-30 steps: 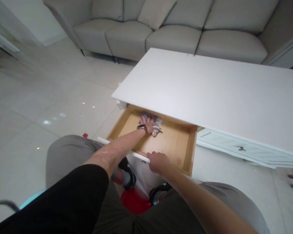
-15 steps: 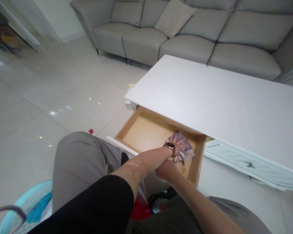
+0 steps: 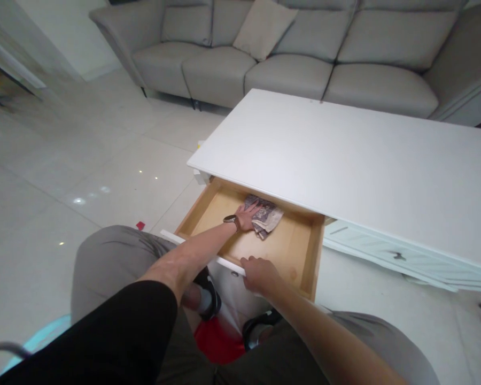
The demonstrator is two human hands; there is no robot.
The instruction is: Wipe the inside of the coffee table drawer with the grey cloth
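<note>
While the right grip [image 3: 260, 274] holds the drawer [image 3: 294, 247], cloth [image 3: 269, 216] has slid leftward

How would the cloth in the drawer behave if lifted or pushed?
The cloth lies crumpled under the left hand, so it is probably floppy and would droop if lifted. It looks thin, likely light. Pushed, it would probably bunch while sliding over the smooth wood of the drawer.
</note>
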